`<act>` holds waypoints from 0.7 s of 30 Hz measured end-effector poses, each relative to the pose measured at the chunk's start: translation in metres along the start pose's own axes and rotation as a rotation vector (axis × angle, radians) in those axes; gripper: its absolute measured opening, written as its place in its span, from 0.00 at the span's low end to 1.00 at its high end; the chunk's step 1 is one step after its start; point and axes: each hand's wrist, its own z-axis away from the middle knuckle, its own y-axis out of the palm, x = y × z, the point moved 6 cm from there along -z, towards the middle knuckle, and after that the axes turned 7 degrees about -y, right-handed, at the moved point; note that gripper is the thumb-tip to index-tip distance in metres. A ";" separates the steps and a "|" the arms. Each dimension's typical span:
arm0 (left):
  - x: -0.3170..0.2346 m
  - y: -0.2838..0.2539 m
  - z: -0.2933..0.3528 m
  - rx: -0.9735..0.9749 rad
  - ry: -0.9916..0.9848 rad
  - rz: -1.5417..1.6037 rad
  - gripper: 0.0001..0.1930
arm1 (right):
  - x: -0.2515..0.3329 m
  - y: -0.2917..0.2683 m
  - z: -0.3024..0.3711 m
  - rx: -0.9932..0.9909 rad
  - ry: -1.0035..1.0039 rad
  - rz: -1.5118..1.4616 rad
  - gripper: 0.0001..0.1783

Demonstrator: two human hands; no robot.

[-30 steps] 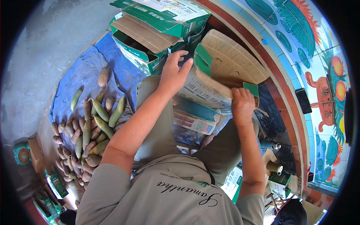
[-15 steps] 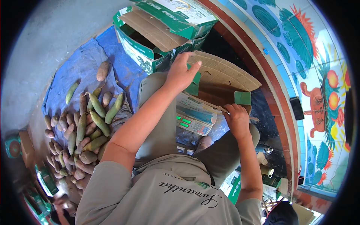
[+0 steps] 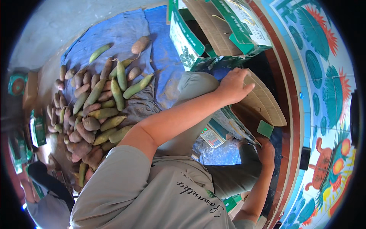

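Note:
An open cardboard box (image 3: 263, 100) with green corner tabs leans tilted by my right knee, its brown inside showing. My left hand (image 3: 235, 86) is at its far left edge, fingers bent over the cardboard and thumb sticking out. My right hand (image 3: 265, 153) grips the box's near right corner, with part of its fingers hidden. Under the box's side wall, partly covered, is a digital scale (image 3: 212, 136) with a keypad and green lit digits.
A heap of long green gourd-like vegetables (image 3: 119, 96) and brown tuber-like ones (image 3: 81, 149) covers the blue tarp (image 3: 114, 28) at left. Green-and-white cartons (image 3: 190, 42) stand at the back. A brick-coloured ledge (image 3: 280, 70) borders the painted tile wall (image 3: 324, 76). Another person (image 3: 47, 202) is at lower left.
My view has swung left, so the scene shifts right. The box has turned and tilted toward my right side with both hands on it, covering more of the scale.

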 end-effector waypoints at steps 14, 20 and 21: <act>0.012 0.013 0.008 0.039 -0.082 -0.240 0.28 | -0.005 -0.009 0.002 -0.054 -0.229 0.006 0.16; 0.012 0.009 0.021 0.015 -0.086 -0.302 0.28 | -0.007 -0.011 -0.001 -0.067 -0.297 -0.008 0.15; 0.012 0.009 0.024 0.013 -0.087 -0.308 0.28 | -0.008 -0.010 -0.001 -0.062 -0.295 -0.004 0.14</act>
